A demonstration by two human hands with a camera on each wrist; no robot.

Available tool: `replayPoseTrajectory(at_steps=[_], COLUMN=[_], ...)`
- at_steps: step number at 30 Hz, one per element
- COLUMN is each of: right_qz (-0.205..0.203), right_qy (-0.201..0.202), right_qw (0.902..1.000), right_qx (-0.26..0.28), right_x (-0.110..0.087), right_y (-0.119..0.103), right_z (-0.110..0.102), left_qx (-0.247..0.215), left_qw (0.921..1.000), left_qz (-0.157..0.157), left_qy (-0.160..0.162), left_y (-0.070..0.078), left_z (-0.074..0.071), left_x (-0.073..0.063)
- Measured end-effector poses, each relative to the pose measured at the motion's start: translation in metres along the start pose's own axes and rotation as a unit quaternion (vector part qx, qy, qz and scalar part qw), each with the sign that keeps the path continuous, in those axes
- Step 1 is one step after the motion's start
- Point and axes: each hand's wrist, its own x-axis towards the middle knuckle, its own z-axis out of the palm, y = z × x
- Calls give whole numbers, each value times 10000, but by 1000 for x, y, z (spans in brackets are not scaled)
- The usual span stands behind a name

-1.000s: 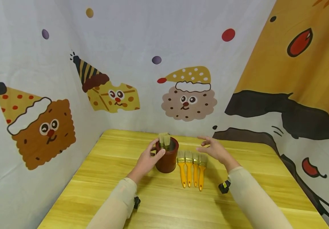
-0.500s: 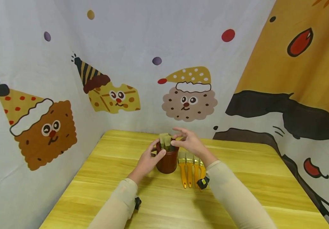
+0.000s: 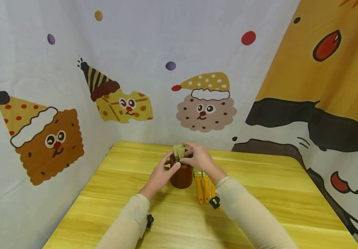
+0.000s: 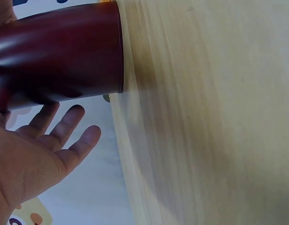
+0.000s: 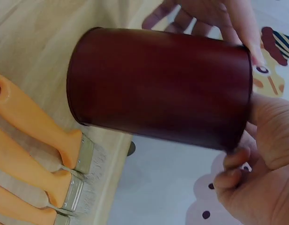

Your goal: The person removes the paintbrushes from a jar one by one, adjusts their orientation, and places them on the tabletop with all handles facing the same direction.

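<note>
A dark red mug (image 3: 181,178) stands on the table with paintbrushes (image 3: 179,151) in it, bristles up. My left hand (image 3: 162,173) holds the mug at its rim, thumb in front and fingers round the handle side. In the left wrist view, the lower fingers (image 4: 71,123) spread beside the mug wall. My right hand (image 3: 201,159) is at the opposite side of the rim, thumb and forefinger pinching the bristle end of a paintbrush. Its other fingers (image 5: 233,171) curl at the rim in the right wrist view. The brush handles are hidden inside the mug.
Several paintbrushes with orange handles (image 3: 199,190) lie side by side right of the mug, partly covered by my right forearm. The wooden table (image 3: 116,193) ends at a printed cloth (image 3: 154,135) behind and at both sides.
My right hand has moved left from above the lying paintbrushes to the mug's rim and closed in on the bristles. My left hand stays on the mug.
</note>
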Motion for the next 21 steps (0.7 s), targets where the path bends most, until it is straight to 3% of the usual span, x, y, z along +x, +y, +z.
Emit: replayPoseTrajectory(at_steps=[7,12,21], right_qz=[211,245,258], right_qy=[293,353,191], right_qw=[9982,9980,9954], right_qx=[-482,-470,906], right_x=[0,0,-2], right_y=[-8,-10,0], right_z=[10,11,0], left_qx=[-32,-40,34], left_qw=[10000,10000,10000], left_qz=[60,79,51], left_qy=[-25,-39,-1], left_y=[0,1,-1], left_z=[0,0,0], left_x=[0,0,1])
